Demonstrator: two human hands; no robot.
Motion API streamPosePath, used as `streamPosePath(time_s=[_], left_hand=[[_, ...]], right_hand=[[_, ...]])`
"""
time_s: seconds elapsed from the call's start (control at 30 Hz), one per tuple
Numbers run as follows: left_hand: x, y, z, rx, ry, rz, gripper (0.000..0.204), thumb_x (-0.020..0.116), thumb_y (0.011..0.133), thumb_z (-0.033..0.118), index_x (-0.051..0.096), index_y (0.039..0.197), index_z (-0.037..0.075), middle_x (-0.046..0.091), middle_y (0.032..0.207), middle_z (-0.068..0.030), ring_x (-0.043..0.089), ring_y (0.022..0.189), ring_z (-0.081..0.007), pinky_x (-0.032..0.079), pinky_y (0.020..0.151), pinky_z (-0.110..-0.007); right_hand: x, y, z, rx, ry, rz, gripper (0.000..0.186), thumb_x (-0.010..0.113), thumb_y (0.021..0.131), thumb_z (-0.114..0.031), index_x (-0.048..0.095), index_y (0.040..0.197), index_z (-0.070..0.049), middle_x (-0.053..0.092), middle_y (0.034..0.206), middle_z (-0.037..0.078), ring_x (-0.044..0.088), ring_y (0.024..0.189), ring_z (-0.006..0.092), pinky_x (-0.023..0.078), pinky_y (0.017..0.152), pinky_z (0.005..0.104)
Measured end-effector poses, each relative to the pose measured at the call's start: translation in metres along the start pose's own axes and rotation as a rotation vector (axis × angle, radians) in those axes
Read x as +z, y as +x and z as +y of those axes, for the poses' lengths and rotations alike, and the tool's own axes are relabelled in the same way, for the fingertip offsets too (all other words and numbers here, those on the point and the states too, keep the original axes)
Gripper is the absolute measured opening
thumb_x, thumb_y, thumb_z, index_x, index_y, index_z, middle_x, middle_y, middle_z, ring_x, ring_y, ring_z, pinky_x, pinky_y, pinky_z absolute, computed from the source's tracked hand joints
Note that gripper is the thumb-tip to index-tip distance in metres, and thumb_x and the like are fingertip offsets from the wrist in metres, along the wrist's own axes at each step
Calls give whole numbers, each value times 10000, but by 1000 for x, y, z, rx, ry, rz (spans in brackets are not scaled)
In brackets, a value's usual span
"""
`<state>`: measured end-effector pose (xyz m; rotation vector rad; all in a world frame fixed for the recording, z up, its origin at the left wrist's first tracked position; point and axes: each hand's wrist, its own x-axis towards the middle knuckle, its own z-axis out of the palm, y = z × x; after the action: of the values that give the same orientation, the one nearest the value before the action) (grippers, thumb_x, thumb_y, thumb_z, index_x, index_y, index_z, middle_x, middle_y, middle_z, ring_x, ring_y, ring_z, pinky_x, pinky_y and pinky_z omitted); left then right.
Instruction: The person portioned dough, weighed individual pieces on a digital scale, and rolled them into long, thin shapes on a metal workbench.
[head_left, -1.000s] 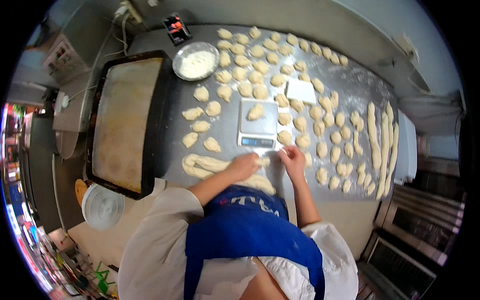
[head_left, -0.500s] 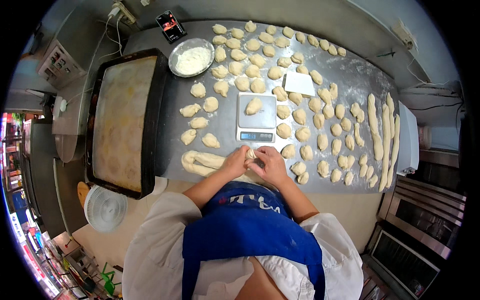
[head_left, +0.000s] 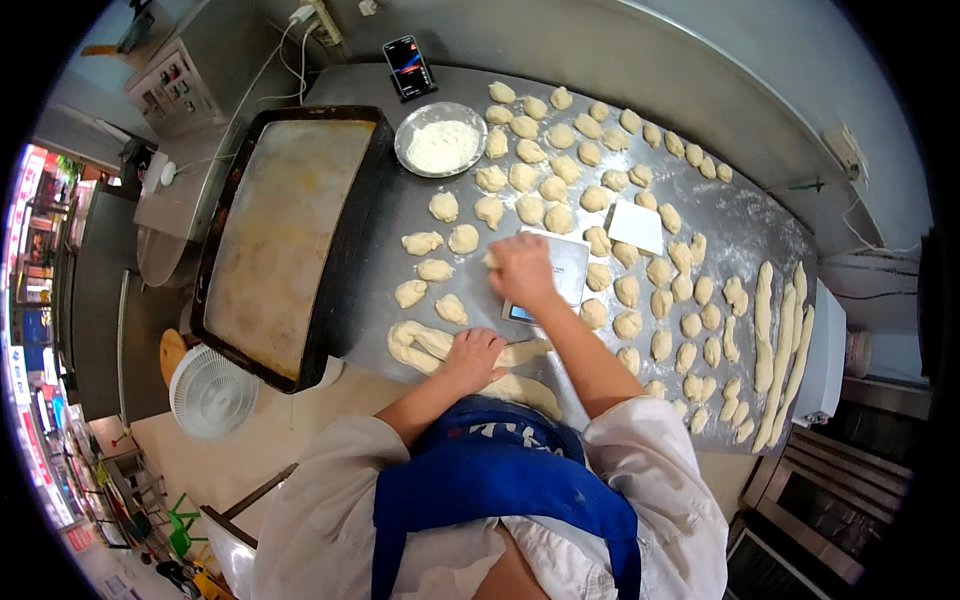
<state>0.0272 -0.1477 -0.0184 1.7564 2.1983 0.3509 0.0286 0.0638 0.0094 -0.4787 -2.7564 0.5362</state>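
My right hand [head_left: 525,270] reaches over the kitchen scale [head_left: 570,262], closed round a dough piece [head_left: 491,260] that shows at its left side. The hand and forearm cover much of the scale's plate and display. Close to the front edge, my left hand [head_left: 474,362] lies over a thick dough rope [head_left: 415,345], its fingers bent over it. This rope loops round at its left end, and more of it [head_left: 525,392] runs along my blue apron. Several dough pieces [head_left: 450,309] lie left of the scale, and many more [head_left: 627,291] to its right.
On the left stands a large black-rimmed baking pan [head_left: 285,210]. A bowl of flour [head_left: 442,140] and a phone on a stand [head_left: 408,68] are at the back. A white rectangular block [head_left: 636,228] sits among the dough pieces. Long dough strips [head_left: 782,350] lie at the right.
My hands were together at the dough rope; my right hand has since moved forward over the scale. The dough piece on the plate is no longer seen there. The view has shifted.
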Motion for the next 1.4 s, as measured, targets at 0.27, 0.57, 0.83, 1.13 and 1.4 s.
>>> streamPosePath(time_s=[0.27, 0.57, 0.83, 1.13, 1.4], left_hand=[[5, 19, -10, -119, -83, -313, 393, 609, 843, 400, 651, 1073, 83, 631, 1130, -142, 585, 1068, -326, 456, 892, -432], [-24, 53, -49, -156, -1129, -790, 354, 677, 863, 324, 662, 1115, 75, 640, 955, -15, 584, 862, -103, 479, 734, -291], [-42, 53, -33, -274, -1132, -724, 342, 621, 937, 359, 654, 1116, 69, 635, 822, -11, 597, 725, -109, 482, 619, -255], [-67, 72, -13, -96, -713, -1018, 428, 707, 853, 428, 688, 993, 24, 682, 762, -54, 619, 659, -133, 494, 611, -294], [-25, 93, 27, -15, -410, -802, 269, 681, 767, 308, 738, 826, 52, 724, 812, -104, 683, 748, -239, 520, 659, -368]], right_hand=[[22, -38, -33, -50, 136, 19, 438, 735, 685, -211, 652, 1091, -69, 639, 1110, 123, 564, 1076, 332, 425, 962, 462], [3, -130, -29, 83, 366, -168, 561, 732, 739, -211, 585, 1263, -76, 661, 1123, 180, 627, 1055, 362, 501, 912, 421], [-33, -142, -28, 408, 526, -240, 387, 738, 795, -240, 674, 1153, -108, 713, 999, 173, 694, 923, 350, 544, 807, 400], [-56, -141, -20, 89, -46, -541, 233, 708, 785, -270, 676, 905, -72, 691, 828, 136, 689, 775, 327, 545, 659, 447], [-61, -132, -7, -54, -192, -600, 122, 638, 814, -185, 667, 848, -72, 684, 771, 129, 697, 705, 305, 548, 564, 418]])
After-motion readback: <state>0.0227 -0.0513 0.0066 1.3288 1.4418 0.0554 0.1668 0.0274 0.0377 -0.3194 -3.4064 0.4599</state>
